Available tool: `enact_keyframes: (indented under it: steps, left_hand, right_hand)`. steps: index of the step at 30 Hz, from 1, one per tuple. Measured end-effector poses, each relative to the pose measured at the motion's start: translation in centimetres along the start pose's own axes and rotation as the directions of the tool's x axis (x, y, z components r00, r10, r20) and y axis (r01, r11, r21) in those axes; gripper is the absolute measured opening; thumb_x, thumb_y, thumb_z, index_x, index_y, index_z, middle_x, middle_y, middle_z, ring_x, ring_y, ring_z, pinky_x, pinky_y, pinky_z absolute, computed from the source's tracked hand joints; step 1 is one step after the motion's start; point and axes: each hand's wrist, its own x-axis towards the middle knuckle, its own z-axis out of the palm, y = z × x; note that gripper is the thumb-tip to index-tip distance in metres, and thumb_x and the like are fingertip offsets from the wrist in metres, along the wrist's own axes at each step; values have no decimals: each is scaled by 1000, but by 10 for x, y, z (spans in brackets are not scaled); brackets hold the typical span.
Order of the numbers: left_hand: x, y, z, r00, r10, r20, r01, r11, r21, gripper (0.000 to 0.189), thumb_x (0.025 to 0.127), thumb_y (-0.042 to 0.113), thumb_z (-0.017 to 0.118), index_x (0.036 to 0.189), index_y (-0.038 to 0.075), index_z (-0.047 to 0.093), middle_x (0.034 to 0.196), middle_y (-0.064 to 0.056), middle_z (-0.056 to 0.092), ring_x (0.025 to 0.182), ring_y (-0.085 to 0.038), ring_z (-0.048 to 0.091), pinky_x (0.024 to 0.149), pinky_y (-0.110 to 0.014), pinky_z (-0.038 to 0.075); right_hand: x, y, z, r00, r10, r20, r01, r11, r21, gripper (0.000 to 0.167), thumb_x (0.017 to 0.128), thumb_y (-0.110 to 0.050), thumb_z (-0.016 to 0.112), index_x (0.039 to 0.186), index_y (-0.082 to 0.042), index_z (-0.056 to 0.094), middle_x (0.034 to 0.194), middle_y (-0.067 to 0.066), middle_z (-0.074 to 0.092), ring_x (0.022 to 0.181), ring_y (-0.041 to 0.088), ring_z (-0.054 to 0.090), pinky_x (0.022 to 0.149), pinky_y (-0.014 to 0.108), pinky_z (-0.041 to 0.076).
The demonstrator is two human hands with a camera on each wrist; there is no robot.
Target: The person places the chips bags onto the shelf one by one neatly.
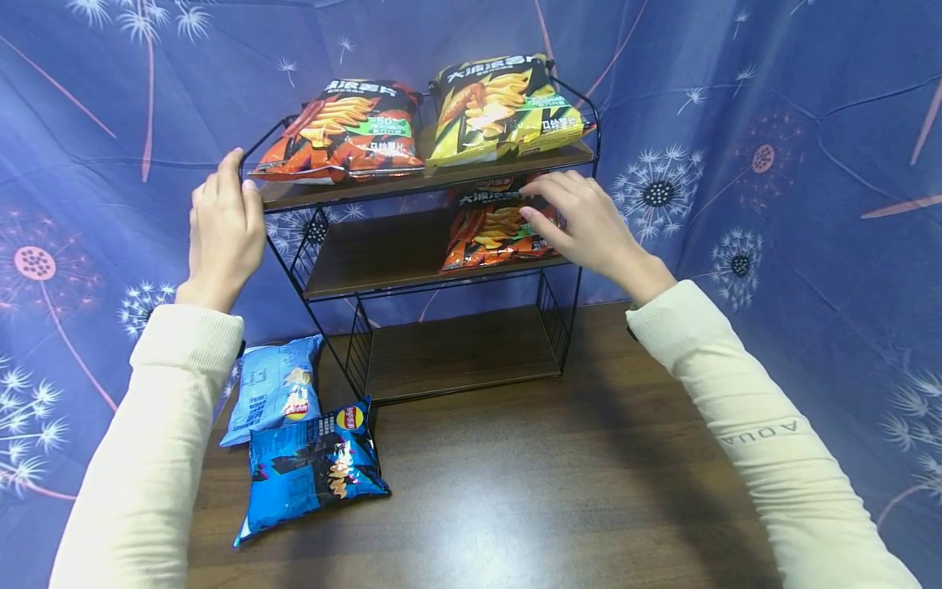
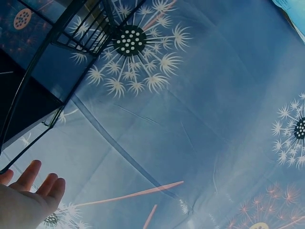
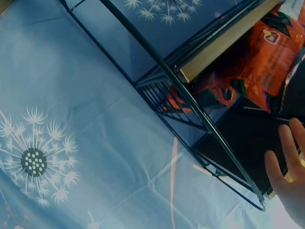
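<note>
A black wire rack with brown shelves stands against the blue cloth. At its top left corner, my left hand holds the frame between thumb and fingers. My right hand is in front of the middle shelf's right end, thumb and fingers apart. Its fingertips overlap a red chip bag leaning there, whose orange back shows in the right wrist view. On the top shelf lie a red chip bag at left and a yellow chip bag at right.
A light blue chip bag and a darker blue chip bag overlap on the wooden table, left of the rack's base. The bottom shelf sits low near the tabletop. Dandelion-print cloth hangs behind and at both sides.
</note>
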Motion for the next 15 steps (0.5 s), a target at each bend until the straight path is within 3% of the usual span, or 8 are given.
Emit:
enact_keyframes:
  steps: [3,5,10,15]
  left_hand:
    - [-4,-2,-1,1000,4,-13,-4,1000,-4,45,97,29,30,140,17,34,134,-19,47,121,-44,39,99,-56,28]
    - [-7,-4,-2,1000,2,-16,-2,1000,-3,45,97,29,30,140,17,35,133,-18,47,121,-44,39,98,-58,28]
    - [-17,-7,-6,1000,4,-16,-4,1000,11,45,97,29,30,140,18,34,134,-17,46,122,-42,38,95,-59,28]
    - [-30,-13,-10,1000,18,-12,-17,999,27,45,97,28,31,140,17,35,137,-16,44,123,-42,37,94,-59,28]
  right_hand:
    - [0,-1,-4,990,-36,-135,39,999,18,26,90,-20,54,110,-6,62,111,11,64,105,28,55,91,45,39]
    - [1,-1,-7,972,-65,-225,72,997,24,24,89,-17,54,107,-5,64,104,11,66,97,27,57,83,43,41]
    - [3,1,-15,899,-122,-419,145,989,22,22,85,-12,54,102,-2,65,97,13,66,86,27,56,73,39,36]
    - [8,4,-23,845,-116,-522,141,990,7,23,84,-11,52,100,-1,64,101,14,64,90,30,54,77,32,33]
